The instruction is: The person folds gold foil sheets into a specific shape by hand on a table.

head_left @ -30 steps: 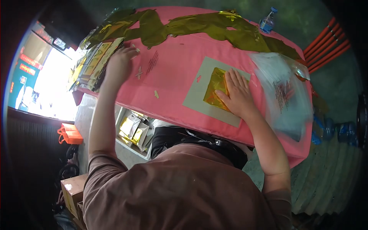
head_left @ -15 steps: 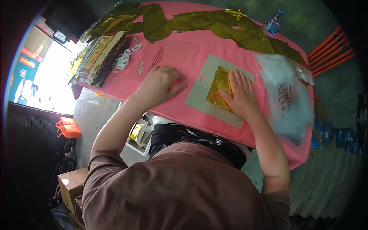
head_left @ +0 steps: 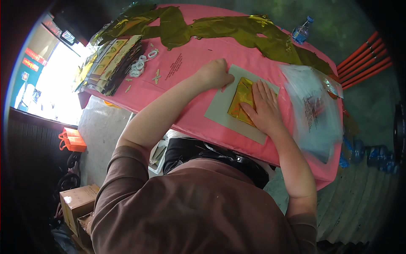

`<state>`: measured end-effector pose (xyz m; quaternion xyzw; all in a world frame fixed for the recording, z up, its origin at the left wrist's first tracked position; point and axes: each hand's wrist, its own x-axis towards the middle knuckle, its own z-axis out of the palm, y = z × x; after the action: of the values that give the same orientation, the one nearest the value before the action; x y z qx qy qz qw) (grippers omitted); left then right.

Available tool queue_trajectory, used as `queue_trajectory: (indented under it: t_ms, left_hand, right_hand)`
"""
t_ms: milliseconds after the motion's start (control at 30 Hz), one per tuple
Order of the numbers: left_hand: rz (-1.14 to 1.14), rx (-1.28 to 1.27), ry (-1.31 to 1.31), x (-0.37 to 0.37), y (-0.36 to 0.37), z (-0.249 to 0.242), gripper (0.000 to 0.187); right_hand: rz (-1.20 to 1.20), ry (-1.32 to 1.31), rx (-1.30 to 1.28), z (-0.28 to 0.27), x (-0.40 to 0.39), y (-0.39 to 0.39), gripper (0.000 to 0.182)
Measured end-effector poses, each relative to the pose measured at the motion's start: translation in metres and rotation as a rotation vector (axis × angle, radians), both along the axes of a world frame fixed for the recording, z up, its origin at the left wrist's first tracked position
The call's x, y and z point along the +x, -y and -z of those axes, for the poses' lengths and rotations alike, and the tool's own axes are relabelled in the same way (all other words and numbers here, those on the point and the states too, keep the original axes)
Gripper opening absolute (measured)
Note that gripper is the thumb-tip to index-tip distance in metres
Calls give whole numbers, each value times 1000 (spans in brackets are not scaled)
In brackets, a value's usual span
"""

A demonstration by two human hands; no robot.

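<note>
A grey card (head_left: pixel 220 111) lies tilted on the pink-covered table, with a square of shiny gold foil (head_left: pixel 240 95) on top of it. My right hand (head_left: pixel 267 108) rests flat over the right part of the foil, fingers stretched out and together. At the card's upper left edge is my left hand (head_left: pixel 213 75), its fingers curled in and its thumb over the card's edge. What those fingers hold, if anything, is hidden. The small cut-out in the card's left side is largely covered by this hand.
Clear plastic bags (head_left: pixel 313 110) lie right of the card. Crumpled gold film (head_left: pixel 224 27) stretches along the far edge, near a plastic bottle (head_left: pixel 302 30). At the left are stacked card pieces (head_left: pixel 114 65), white rings (head_left: pixel 138 67) and small scraps (head_left: pixel 156 78) on the pink cloth (head_left: pixel 186 59).
My left hand has moved right and away from me, from the bare cloth to the card's upper left edge, and its fingers have curled in. My right hand stays on the foil.
</note>
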<state>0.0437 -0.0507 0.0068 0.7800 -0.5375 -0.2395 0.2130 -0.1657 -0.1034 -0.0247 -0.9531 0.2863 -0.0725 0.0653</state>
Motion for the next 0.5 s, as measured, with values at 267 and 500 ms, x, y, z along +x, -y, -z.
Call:
queue_trajectory:
  t_ms: [267,500]
  left_hand:
    - [-76,-158,242,-9,7,2,29]
    - [-53,52,68,0,20,-11,40]
  right_hand:
    - [-13,25,6,1,0,0,73]
    - [-15,34,-5,-1,0,0,73]
